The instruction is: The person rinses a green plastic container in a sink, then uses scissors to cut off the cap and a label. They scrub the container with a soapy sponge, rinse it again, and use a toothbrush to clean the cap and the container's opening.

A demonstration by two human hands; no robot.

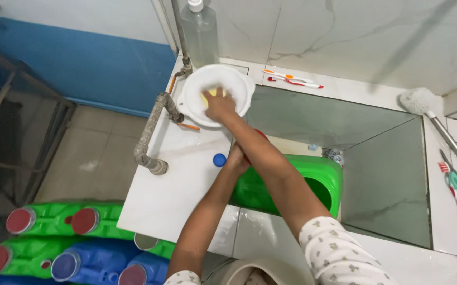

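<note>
Right hand (219, 105) presses fingers onto a yellow sponge inside the round white plastic basin (239, 79) at eleven o'clock; left hand (237, 158), grip unclear, should steady the green plastic jug (291, 182) firmly.

White ledge (181, 184) with basin (241, 87), blue cap (219, 160)

white round basin (215, 79): upright on tiled ledge by the tap, yellow sponge (211, 94) inside | green plastic jerrycan (291, 182): tilted against sink edge
</note>
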